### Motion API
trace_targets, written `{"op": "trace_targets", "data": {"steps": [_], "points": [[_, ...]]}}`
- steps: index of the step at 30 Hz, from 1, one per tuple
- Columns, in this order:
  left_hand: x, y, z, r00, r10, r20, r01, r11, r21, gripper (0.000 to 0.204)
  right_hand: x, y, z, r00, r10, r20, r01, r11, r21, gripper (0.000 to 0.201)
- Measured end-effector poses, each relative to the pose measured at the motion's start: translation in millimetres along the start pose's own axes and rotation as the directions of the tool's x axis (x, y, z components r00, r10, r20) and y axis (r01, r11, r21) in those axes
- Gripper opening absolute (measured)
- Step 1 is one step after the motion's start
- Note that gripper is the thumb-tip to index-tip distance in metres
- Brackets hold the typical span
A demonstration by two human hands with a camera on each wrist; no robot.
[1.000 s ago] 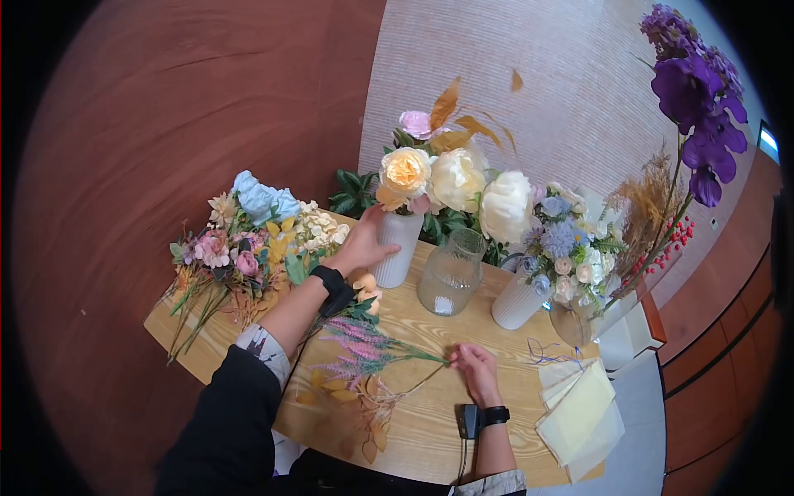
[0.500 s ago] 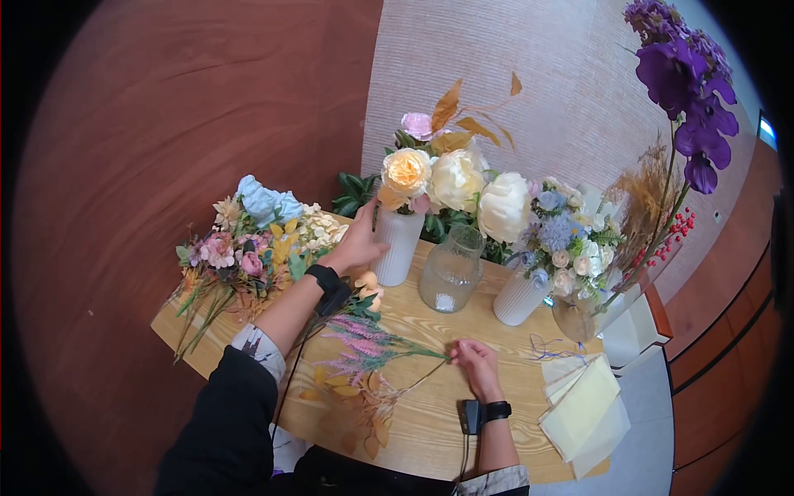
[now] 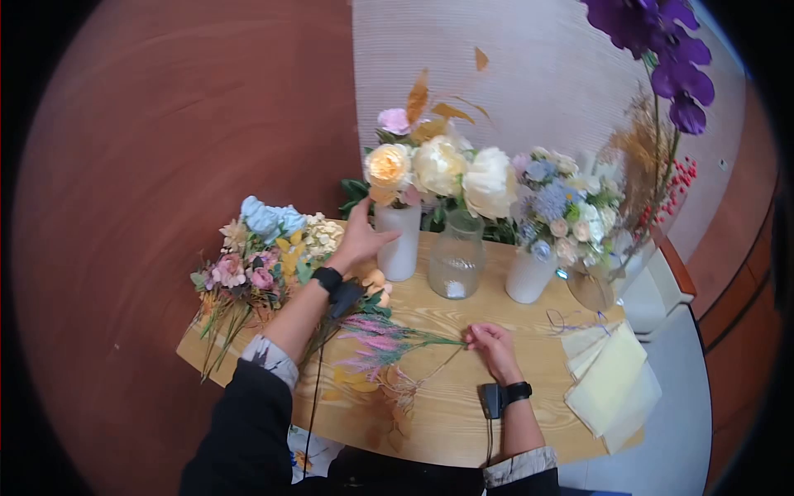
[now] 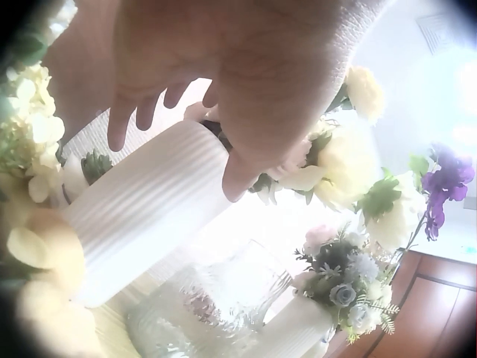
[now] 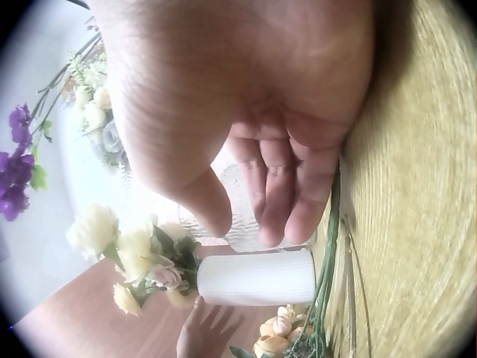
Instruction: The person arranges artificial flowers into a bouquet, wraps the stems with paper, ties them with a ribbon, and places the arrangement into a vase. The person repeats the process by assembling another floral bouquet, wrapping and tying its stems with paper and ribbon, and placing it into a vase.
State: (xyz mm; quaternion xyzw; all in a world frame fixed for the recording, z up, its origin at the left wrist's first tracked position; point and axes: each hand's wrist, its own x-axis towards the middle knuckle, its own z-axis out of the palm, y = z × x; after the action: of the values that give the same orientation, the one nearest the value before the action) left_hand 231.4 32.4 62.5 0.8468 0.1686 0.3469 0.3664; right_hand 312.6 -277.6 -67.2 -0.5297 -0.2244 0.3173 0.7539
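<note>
My left hand (image 3: 364, 241) is at the side of a white ribbed vase (image 3: 398, 248), its fingers extended and its thumb stretched across near the vase. That vase holds a cream-yellow rose (image 3: 388, 166), a pink flower and brown leaves. In the left wrist view, the fingers and thumb are spread about the upper part of the vase (image 4: 149, 209). Low over the table, my right hand (image 3: 496, 351) has loosely bent fingers, the thumb apart from them. Green stems (image 5: 329, 253) of a pink-purple flower spray (image 3: 372, 341) run beside its fingers, with nothing between thumb and fingertips.
A clear glass vase (image 3: 456, 260) stands beside the white one, with another white vase (image 3: 531, 277) of blue and white flowers further right. Mixed flowers (image 3: 256, 264) lie at the left. Wrapping sheets (image 3: 609, 380) lie at the right edge; brown-leaf sprigs (image 3: 397, 405) lie in front.
The head view has shifted, so the table sits further right and the tall purple orchid is partly cut off at the top. Both hands keep about the same places beside the vase and stems.
</note>
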Motion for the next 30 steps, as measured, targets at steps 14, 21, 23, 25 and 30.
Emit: {"op": "trace_targets", "data": {"steps": [14,21,23,25,30], "points": [[26.1,-9.9,-7.0,0.979,0.056,0.195,-0.033,0.993,-0.118,0.064,-3.0,-4.1,0.4,1.000,0.009,0.012,-0.009,1.000,-0.029,0.018],[23.9,0.0,-11.8,0.977,0.060,0.206,-0.026,0.986,-0.164,0.070,-1.0,-3.9,0.3,0.999,0.017,0.035,-0.016,0.999,-0.033,0.018],[22.1,1.7,-3.6,0.984,0.071,0.166,-0.044,0.987,-0.157,0.073,-0.1,-4.0,0.9,0.999,0.021,0.036,-0.019,0.999,-0.036,0.018],[25.6,-7.1,7.2,0.988,0.153,-0.035,-0.152,0.988,0.035,0.069,0.1,-4.2,1.3,0.999,0.027,0.038,-0.025,0.999,-0.044,0.018],[34.3,-15.2,9.6,0.998,0.037,-0.042,-0.040,0.997,-0.071,0.053,-0.7,-4.7,1.1,1.000,0.016,0.014,-0.016,0.999,-0.035,0.017]]}}
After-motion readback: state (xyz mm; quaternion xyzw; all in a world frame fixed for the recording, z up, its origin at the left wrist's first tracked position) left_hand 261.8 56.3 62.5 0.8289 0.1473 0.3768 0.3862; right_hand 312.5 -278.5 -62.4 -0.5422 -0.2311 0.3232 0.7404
